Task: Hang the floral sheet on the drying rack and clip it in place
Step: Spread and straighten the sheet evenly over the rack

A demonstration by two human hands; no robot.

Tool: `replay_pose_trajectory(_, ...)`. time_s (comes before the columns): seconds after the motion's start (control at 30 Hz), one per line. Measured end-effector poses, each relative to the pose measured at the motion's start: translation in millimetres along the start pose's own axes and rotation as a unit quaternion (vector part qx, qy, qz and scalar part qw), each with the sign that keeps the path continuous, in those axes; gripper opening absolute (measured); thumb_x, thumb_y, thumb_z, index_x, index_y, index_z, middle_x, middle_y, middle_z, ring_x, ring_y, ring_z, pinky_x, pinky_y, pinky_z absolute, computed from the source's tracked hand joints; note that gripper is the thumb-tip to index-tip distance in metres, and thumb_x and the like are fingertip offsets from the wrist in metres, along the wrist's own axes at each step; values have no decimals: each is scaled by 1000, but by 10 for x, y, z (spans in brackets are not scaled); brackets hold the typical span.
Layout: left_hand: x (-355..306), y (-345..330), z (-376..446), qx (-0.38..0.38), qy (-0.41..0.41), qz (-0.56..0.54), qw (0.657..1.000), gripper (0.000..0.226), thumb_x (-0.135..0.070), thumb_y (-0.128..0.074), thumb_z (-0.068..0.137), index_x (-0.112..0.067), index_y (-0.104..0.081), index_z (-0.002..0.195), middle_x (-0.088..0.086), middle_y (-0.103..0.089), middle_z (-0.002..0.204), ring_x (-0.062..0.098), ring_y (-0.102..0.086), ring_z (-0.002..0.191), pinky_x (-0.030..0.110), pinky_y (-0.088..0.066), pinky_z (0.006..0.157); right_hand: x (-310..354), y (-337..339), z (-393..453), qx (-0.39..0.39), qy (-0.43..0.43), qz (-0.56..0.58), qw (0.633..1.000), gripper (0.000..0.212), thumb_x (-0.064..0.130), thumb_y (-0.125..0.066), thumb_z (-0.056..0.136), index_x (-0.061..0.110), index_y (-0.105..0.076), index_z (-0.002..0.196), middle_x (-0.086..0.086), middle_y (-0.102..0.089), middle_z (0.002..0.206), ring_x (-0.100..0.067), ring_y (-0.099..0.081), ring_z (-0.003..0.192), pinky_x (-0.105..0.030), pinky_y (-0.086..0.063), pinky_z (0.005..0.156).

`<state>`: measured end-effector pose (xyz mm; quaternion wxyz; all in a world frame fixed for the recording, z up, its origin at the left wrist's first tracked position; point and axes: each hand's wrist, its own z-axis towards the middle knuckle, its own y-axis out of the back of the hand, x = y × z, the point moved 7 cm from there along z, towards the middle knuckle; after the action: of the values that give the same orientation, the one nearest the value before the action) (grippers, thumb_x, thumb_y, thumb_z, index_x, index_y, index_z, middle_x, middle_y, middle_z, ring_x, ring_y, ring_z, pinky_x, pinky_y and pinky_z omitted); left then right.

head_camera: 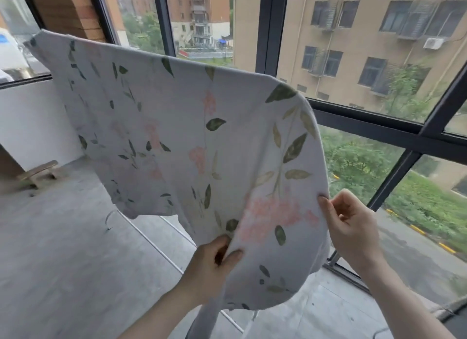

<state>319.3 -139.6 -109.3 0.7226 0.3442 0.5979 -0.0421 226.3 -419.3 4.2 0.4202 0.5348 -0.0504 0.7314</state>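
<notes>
floral sheet [177, 126] spread out in the air over thin white drying rack [161, 253] rods, by the window [353, 116]; left hand [212, 260] pinches its lower fold, right hand [351, 227] pinches its right edge

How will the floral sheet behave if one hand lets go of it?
The floral sheet is probably floppy: it billows and sags between the left hand and right hand. The freed side would likely drop. It seems light, since fingertip pinches carry it.
</notes>
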Motion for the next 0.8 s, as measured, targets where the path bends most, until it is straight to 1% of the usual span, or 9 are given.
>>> replay_pose_trajectory(0.1, 106, -291, -125, 88, 28, -3, 996, 33, -27, -68, 96, -11, -52, 72, -5, -44, 68, 6, -42, 62, 24, -35, 61, 23, -36, -49, -16, 7, -22, 1000, 38, 30, -67, 98, 15, -48, 68, 1, -52, 58, -13, -39, 48, -20, -28, 44)
replay_pose_trajectory(0.17, 229, -413, -209, 89, 44, 7, 995, 39, -36, -65, 93, -3, -57, 74, 9, -56, 81, 9, -54, 72, 24, -42, 72, 15, -68, -133, -18, 3, -31, 999, 38, 30, -66, 98, 15, -48, 68, 1, -54, 61, -12, -43, 49, -17, -30, 44)
replay_pose_trajectory(0.23, 392, -530, -199, 91, 58, 14, 994, 54, -49, -60, 89, 3, -54, 74, 20, -55, 90, 15, -55, 80, 29, -42, 77, -50, -48, -160, -28, -8, -29, 999, 39, 30, -65, 99, 13, -47, 69, -1, -53, 56, -11, -45, 49, -17, -31, 43)
replay_pose_trajectory(0.27, 422, -555, -184, 79, 63, 30, 994, 54, -49, -59, 89, 1, -52, 72, 20, -54, 90, 17, -55, 81, 30, -42, 79, -65, -47, -153, -22, -10, -27, 999, 39, 30, -64, 100, 12, -47, 69, -1, -51, 54, -12, -45, 49, -19, -31, 42)
replay_pose_trajectory(0.33, 478, -617, -164, 59, 72, 87, 992, 44, -46, -59, 93, -12, -52, 67, 5, -56, 86, 16, -57, 81, 32, -47, 83, -161, -49, -167, -1, -18, -38, 999, 40, 29, -63, 101, 11, -45, 70, -10, -52, 57, -16, -43, 50, -24, -31, 44)
replay_pose_trajectory(0.43, 531, -604, -164, 14, 67, 168, 983, 40, -47, -57, 97, -22, -53, 67, -11, -53, 85, 10, -57, 78, 31, -51, 80, -310, -86, -185, 2, -21, -52, 998, 41, 30, -63, 101, 13, -43, 69, -11, -51, 56, -23, -44, 54, -27, -32, 44)
replay_pose_trajectory(0.57, 541, -619, -199, -35, 99, 228, 968, 38, -52, -52, 99, -26, -54, 73, -10, -58, 92, 13, -63, 84, 32, -52, 76, -421, -63, -114, 29, -7, -67, 997, 41, 28, -64, 99, 12, -44, 68, -9, -50, 55, -26, -45, 52, -39, -36, 49)
replay_pose_trajectory(0.67, 587, -589, -156, -43, 134, 254, 957, 31, -51, -53, 100, -27, -56, 80, -7, -62, 100, 19, -66, 88, 34, -54, 78, -478, -66, -112, 53, 11, -74, 996, 41, 27, -65, 99, 11, -42, 67, -9, -48, 54, -26, -43, 52, -35, -34, 49)
replay_pose_trajectory(0.8, 525, -431, -126, -60, 164, 233, 957, 16, -46, -66, 92, -32, -60, 88, -13, -63, 104, 11, -68, 86, 34, -57, 83, -595, -133, -145, 74, 17, -59, 995, 43, 24, -66, 99, 14, -39, 67, -7, -45, 52, -25, -38, 47, -35, -30, 46)
